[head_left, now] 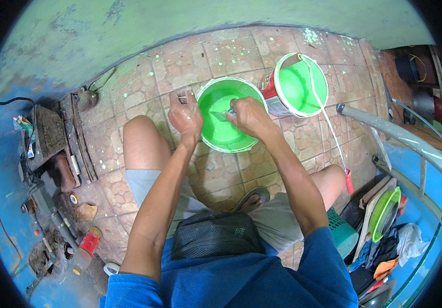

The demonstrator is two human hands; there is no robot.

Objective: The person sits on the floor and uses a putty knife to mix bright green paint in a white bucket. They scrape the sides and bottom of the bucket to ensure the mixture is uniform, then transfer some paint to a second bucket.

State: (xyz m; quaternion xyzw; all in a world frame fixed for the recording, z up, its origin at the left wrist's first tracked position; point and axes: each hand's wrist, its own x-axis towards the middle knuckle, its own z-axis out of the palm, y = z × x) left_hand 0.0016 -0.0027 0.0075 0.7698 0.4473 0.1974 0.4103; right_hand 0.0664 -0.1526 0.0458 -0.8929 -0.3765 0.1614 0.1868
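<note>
From my remote seat I see the right hand [249, 117] with its fingers clamped on a small scraper [220, 116], its blade pointing left, inside the left bucket [211, 93]. The left hand [186, 118] is just left of that bucket's rim, fingers curled and smeared pale; I cannot tell whether they close on anything. The bucket stands on the tiled floor [178, 65], far of the person's bent knees, with bright green paint [227, 135] in its bottom and up its walls.

Just to its right and a little farther, I have a red and white bucket [271, 92] that also holds green paint. A long-handled roller [328, 123] leans out over its near rim, the red grip reaching toward the right knee; no hand is on it.

I judge the work to be mid-course: paint is in both buckets, and the scraper is at work in the left one, so stirring or scraping there looks unfinished. On the far side, the green wall [154, 23] shows dark worn patches at the left, so I take any coating there as incomplete. Farther out I see a ladder [410, 136] on the right and clutter along the left wall
</note>
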